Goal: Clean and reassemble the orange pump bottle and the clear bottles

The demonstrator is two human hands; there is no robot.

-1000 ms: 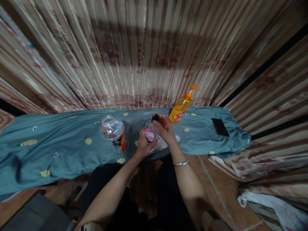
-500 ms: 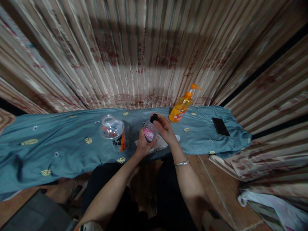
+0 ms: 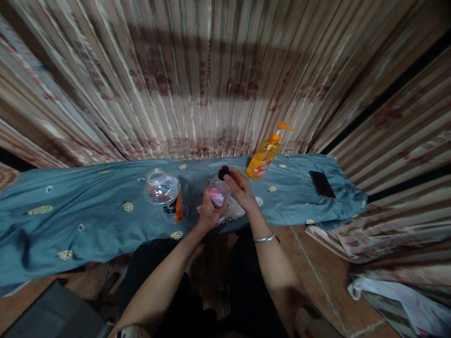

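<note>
My left hand (image 3: 210, 213) is wrapped round a small clear bottle (image 3: 217, 193) with a pink label, holding it tilted over the cloth-covered table. On the bottle's mouth sits a black cap (image 3: 223, 172), and the fingers of my right hand (image 3: 242, 188) are closed on it. A whitish cloth (image 3: 234, 211) with a frilled edge lies beneath my hands. Just right of it, partly behind my right wrist, is a small white disc (image 3: 259, 201).
A clear wide-mouthed plastic jar (image 3: 162, 192) stands to the left. Behind my right hand is an orange pump bottle (image 3: 264, 157). A black phone (image 3: 322, 184) lies at the right. Pleated curtains (image 3: 211, 84) hang behind the blue-green tablecloth (image 3: 102, 211).
Almost nothing differs. The view has shifted very slightly; both hands keep the same hold on the bottle and its cap.
</note>
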